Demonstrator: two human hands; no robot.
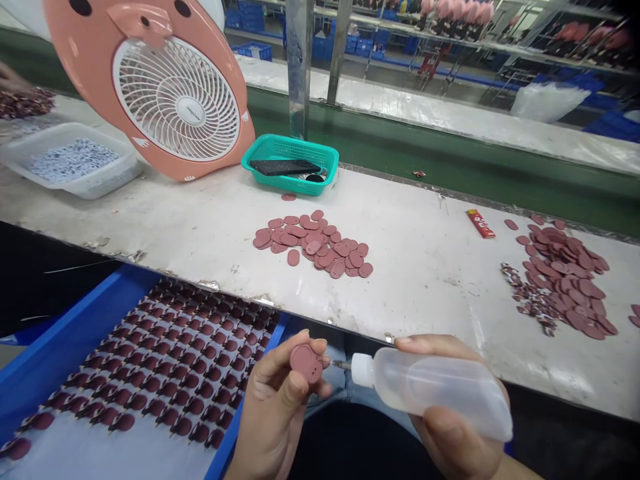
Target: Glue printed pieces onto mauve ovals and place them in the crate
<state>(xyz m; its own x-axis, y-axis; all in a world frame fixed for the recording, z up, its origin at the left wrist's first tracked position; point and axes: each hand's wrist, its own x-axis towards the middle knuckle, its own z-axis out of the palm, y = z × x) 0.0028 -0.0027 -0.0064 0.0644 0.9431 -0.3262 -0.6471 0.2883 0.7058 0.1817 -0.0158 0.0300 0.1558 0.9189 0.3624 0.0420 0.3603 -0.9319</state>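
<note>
Between the thumb and fingers of my left hand [280, 393] is a dusky-red oval disc [305, 363] with small holes near its edge. My right hand [455, 420] grips a translucent squeeze bottle [440, 390] with a white cap, tipped on its side. The bottle's thin metal nozzle [342, 365] points left, right by the disc's edge; whether the two touch I cannot tell. On the table beyond lies a loose pile of similar discs [320, 243]. Farther right is a second disc pile [570, 273], with small shiny brown-and-white pieces [530, 300] beside it.
A blue tray [107, 303] at lower left holds rows of dark red pieces. On the white table [415, 267] stand a pink fan [185, 100], a green basket [290, 183] with a black object, and a white tub [75, 180]. A red packet [481, 224] lies right of centre.
</note>
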